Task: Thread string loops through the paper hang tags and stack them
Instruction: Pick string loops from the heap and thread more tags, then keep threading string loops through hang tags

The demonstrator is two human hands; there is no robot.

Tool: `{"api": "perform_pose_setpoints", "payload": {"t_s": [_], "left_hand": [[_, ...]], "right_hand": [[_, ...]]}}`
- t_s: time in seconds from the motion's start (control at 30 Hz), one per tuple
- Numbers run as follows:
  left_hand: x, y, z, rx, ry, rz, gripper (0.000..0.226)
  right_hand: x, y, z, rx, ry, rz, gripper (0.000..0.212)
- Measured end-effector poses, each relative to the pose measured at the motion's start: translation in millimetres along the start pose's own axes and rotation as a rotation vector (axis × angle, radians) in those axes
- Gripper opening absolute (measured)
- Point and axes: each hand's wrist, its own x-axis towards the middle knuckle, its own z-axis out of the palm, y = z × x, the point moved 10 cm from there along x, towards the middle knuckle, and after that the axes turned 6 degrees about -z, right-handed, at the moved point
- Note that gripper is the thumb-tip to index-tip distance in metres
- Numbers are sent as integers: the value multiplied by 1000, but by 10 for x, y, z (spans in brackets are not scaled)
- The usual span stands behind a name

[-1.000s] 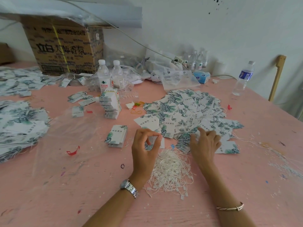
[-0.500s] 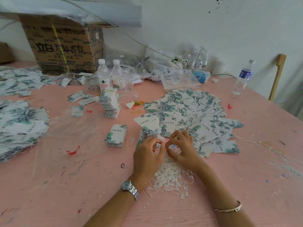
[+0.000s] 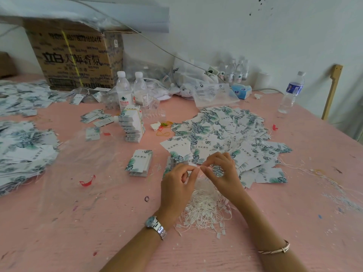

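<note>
Beyond tangled white string loops (image 3: 204, 209), leaf-printed hang tags (image 3: 216, 130) lie fanned.

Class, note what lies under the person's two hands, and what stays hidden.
Under the left hand and right hand, both pinching a string loop, lies the pile of white string loops on the pink table. The hands hide its far edge and some leaf-print tags.

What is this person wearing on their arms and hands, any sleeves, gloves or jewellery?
No sleeves or gloves show. At the wrist of the left hand sits a silver metal watch with a link band and a round pale-blue face. The wrist of the right hand carries a thin silver bangle, twisted in look. No rings are visible.
</note>
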Motion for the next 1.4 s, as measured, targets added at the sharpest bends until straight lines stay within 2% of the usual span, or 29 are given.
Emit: {"api": "perform_pose_setpoints", "payload": {"t_s": [0.17,0.3,0.47,0.57,0.67,0.73,0.93,1.03,1.13,1.2,1.3,1.4], "left_hand": [[-4,9,-131,-193,104,-27,12],[-17,23,-248,-365,181,-34,24],[-28,46,-438,-445,312,-8,14],[-42,4,-526,-485,395,-36,15],[-53,-43,-567,-527,444,-69,15],[-48,-81,-566,-534,452,-87,14],[-37,-41,-496,-444,382,-42,10],[-14,-100,-415,-379,336,-69,10],[-4,-90,-370,-328,297,-57,17],[-9,-79,-350,-321,276,-40,21],[-7,-85,-300,-303,238,-29,25],[-10,-82,-222,-281,191,-24,28]], "right_hand": [[-12,30,14,10,-2,1,11],[-18,28,50,-7,-39,-9,11],[-28,94,67,-7,-63,23,17],[-19,133,43,57,-48,59,11],[-33,235,-28,206,22,178,14],[-53,319,-95,330,94,265,9],[-89,467,-308,499,325,369,13],[-162,516,-436,405,445,404,18],[-240,516,-510,175,476,437,21],[-264,513,-545,-66,439,472,24],[-239,526,-490,-392,292,508,25],[-194,469,-434,-518,258,433,10]]}}
